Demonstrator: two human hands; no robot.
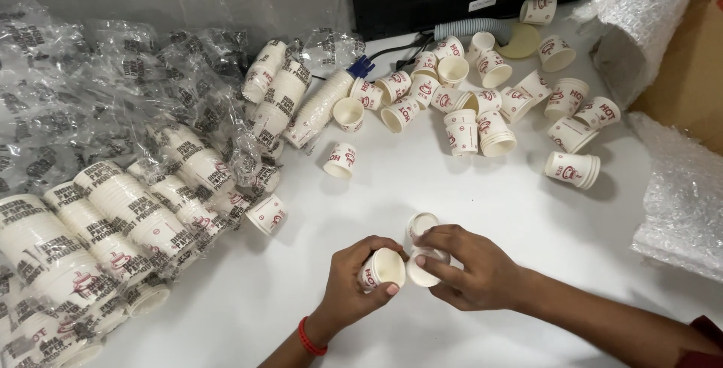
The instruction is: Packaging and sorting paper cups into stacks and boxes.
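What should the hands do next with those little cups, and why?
Probably slide the left hand's cup into the right hand's cup. Both cups lie on their sides, mouths nearly touching, and another cup waits just behind on the table.

I see my hands at the tabletop's (pixel 482 187) near edge: the left hand (pixel 358 281) holds one paper cup (pixel 382 268), the right hand (pixel 467 266) a second cup (pixel 422 271), with a third cup (pixel 422 223) just behind. Sleeved cup stacks (pixel 113 217) fill the left edge, loose cups (pixel 482 104) lie along the far edge, and bubble wrap (pixel 678 202) lies at the right edge.
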